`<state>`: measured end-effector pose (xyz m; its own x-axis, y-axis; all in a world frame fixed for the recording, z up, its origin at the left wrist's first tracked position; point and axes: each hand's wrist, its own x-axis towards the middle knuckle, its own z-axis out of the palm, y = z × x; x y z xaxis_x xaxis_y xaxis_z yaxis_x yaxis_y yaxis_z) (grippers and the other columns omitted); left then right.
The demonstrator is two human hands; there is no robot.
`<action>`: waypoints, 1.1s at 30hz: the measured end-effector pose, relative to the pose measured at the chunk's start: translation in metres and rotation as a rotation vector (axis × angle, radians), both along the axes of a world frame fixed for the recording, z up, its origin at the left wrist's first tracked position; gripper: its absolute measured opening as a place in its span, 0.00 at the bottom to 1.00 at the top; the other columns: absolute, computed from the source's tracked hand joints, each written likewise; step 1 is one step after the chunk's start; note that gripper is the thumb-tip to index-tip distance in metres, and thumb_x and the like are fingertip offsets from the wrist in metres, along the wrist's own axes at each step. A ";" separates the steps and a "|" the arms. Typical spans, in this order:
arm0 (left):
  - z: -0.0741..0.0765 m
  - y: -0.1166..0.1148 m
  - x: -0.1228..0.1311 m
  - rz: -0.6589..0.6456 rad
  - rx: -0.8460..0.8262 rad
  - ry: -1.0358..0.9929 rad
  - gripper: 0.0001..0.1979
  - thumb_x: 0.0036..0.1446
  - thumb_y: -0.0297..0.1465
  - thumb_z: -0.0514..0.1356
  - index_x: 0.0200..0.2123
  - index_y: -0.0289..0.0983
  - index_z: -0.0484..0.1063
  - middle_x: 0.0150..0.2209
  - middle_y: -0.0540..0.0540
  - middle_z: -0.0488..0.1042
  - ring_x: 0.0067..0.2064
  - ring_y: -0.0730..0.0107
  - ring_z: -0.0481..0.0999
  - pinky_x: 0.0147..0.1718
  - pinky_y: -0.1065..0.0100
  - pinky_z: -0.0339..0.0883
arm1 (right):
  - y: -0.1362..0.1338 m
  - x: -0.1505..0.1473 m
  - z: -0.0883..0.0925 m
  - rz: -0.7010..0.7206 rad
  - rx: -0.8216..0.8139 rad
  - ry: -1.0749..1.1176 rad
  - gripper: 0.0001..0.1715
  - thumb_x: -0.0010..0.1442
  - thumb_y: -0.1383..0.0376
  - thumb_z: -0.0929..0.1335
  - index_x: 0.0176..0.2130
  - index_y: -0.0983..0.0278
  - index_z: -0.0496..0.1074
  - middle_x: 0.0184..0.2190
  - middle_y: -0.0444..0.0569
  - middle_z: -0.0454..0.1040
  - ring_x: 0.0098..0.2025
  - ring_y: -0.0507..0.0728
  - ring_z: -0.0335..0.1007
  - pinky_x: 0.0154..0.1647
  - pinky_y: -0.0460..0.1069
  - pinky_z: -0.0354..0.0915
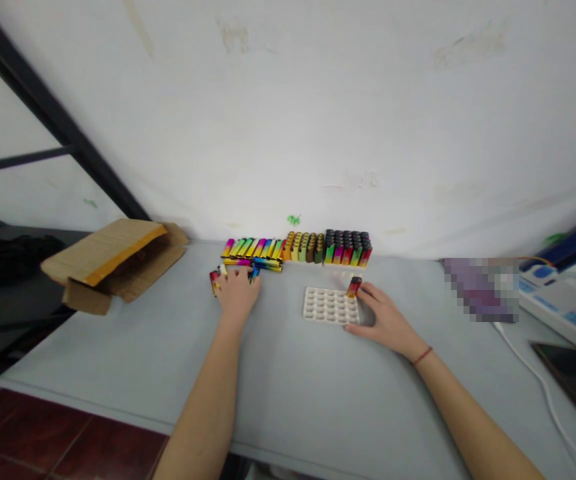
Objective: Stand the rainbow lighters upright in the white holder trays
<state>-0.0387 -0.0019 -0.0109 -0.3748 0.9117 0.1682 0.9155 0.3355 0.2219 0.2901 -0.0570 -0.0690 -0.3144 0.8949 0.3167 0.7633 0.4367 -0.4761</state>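
My left hand (238, 292) lies palm down over a few loose colourful lighters (215, 279), fingers curled on them, just in front of a row of rainbow lighters (253, 249) lying by the wall. My right hand (382, 315) rests at the right end of a white tray with rows of empty slots (328, 305), its fingers holding a red and black lighter (353, 287) upright at the tray's far right corner. Further lighters stand upright in a block (347, 247) against the wall, behind the tray.
An open cardboard box (113, 261) lies at the left on the grey table (293, 380). At the right are a blurred patch (481, 290), a white device with blue labels (563, 303), a white cable (538, 380) and a dark phone (575, 380). The white wall is close behind.
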 end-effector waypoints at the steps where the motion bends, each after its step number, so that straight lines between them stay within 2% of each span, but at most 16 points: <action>1: -0.002 0.000 0.000 0.028 0.050 0.011 0.20 0.62 0.40 0.54 0.54 0.43 0.76 0.59 0.36 0.70 0.62 0.41 0.63 0.56 0.44 0.60 | 0.000 0.000 0.000 -0.002 -0.001 -0.002 0.46 0.53 0.43 0.72 0.62 0.65 0.67 0.64 0.63 0.64 0.66 0.71 0.60 0.67 0.66 0.58; 4: -0.008 0.001 -0.006 0.129 0.196 0.033 0.26 0.63 0.47 0.53 0.58 0.41 0.72 0.65 0.32 0.62 0.67 0.37 0.56 0.58 0.39 0.56 | 0.000 0.000 0.000 -0.004 0.001 -0.009 0.46 0.53 0.43 0.72 0.62 0.65 0.67 0.64 0.64 0.64 0.66 0.71 0.59 0.67 0.66 0.57; 6: -0.010 0.002 -0.012 0.162 0.181 0.005 0.30 0.64 0.47 0.52 0.62 0.36 0.67 0.65 0.26 0.60 0.66 0.36 0.58 0.58 0.41 0.57 | 0.000 0.001 -0.001 0.002 0.006 -0.010 0.46 0.54 0.43 0.72 0.63 0.64 0.66 0.64 0.63 0.64 0.66 0.71 0.59 0.67 0.66 0.57; 8: -0.012 0.003 -0.017 0.131 0.116 -0.008 0.29 0.64 0.45 0.52 0.61 0.32 0.68 0.63 0.23 0.62 0.63 0.38 0.63 0.57 0.44 0.60 | 0.000 0.001 -0.003 0.007 0.012 -0.011 0.45 0.54 0.43 0.72 0.63 0.62 0.66 0.64 0.62 0.64 0.66 0.71 0.60 0.67 0.66 0.58; 14: -0.016 0.000 -0.010 -0.037 0.064 0.045 0.22 0.66 0.37 0.50 0.55 0.32 0.73 0.59 0.28 0.66 0.58 0.47 0.70 0.56 0.52 0.64 | 0.000 0.002 -0.004 0.000 0.010 -0.023 0.46 0.54 0.43 0.72 0.63 0.63 0.66 0.64 0.62 0.64 0.66 0.70 0.59 0.67 0.65 0.58; 20: -0.016 0.002 -0.004 -0.145 0.057 0.002 0.20 0.66 0.37 0.51 0.52 0.34 0.75 0.58 0.32 0.68 0.57 0.50 0.72 0.57 0.55 0.63 | 0.000 0.002 -0.002 0.001 0.004 -0.028 0.46 0.54 0.43 0.71 0.63 0.64 0.66 0.64 0.63 0.63 0.66 0.70 0.59 0.67 0.66 0.57; 24: -0.011 0.009 -0.014 -0.102 0.142 -0.049 0.22 0.65 0.39 0.52 0.55 0.35 0.73 0.56 0.32 0.71 0.58 0.50 0.70 0.58 0.54 0.63 | 0.000 0.002 -0.003 0.003 0.021 -0.028 0.45 0.54 0.42 0.71 0.62 0.64 0.66 0.64 0.63 0.64 0.66 0.71 0.59 0.66 0.66 0.58; 27: -0.008 0.017 -0.025 -0.055 0.201 -0.038 0.24 0.67 0.34 0.47 0.61 0.35 0.68 0.63 0.32 0.65 0.65 0.48 0.62 0.61 0.49 0.59 | -0.001 0.003 -0.004 -0.001 0.031 -0.033 0.45 0.54 0.42 0.71 0.62 0.63 0.66 0.64 0.63 0.64 0.66 0.71 0.60 0.66 0.67 0.58; 29: -0.008 0.019 -0.031 -0.067 0.141 -0.068 0.24 0.67 0.32 0.45 0.62 0.37 0.66 0.67 0.35 0.62 0.68 0.48 0.58 0.62 0.44 0.58 | -0.001 0.003 -0.005 0.000 0.039 -0.037 0.45 0.55 0.43 0.71 0.62 0.63 0.66 0.64 0.63 0.64 0.66 0.71 0.60 0.66 0.66 0.58; 31: -0.009 0.019 -0.034 -0.078 0.074 -0.106 0.23 0.67 0.32 0.44 0.60 0.40 0.68 0.65 0.36 0.64 0.66 0.48 0.61 0.61 0.41 0.58 | -0.001 0.003 -0.007 0.001 0.049 -0.038 0.44 0.55 0.43 0.70 0.63 0.63 0.65 0.64 0.63 0.64 0.66 0.71 0.60 0.66 0.66 0.58; 33: -0.009 0.016 -0.034 -0.064 0.069 -0.104 0.22 0.67 0.33 0.45 0.58 0.39 0.71 0.62 0.35 0.68 0.62 0.50 0.68 0.59 0.44 0.61 | -0.001 0.003 -0.008 -0.003 0.056 -0.037 0.45 0.56 0.43 0.70 0.64 0.62 0.64 0.65 0.62 0.63 0.66 0.71 0.59 0.66 0.67 0.58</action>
<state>-0.0727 0.0142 -0.0201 -0.3354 0.9218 0.1944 0.9052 0.2582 0.3375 0.2931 -0.0584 -0.0772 -0.3245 0.8772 0.3540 0.7814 0.4595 -0.4223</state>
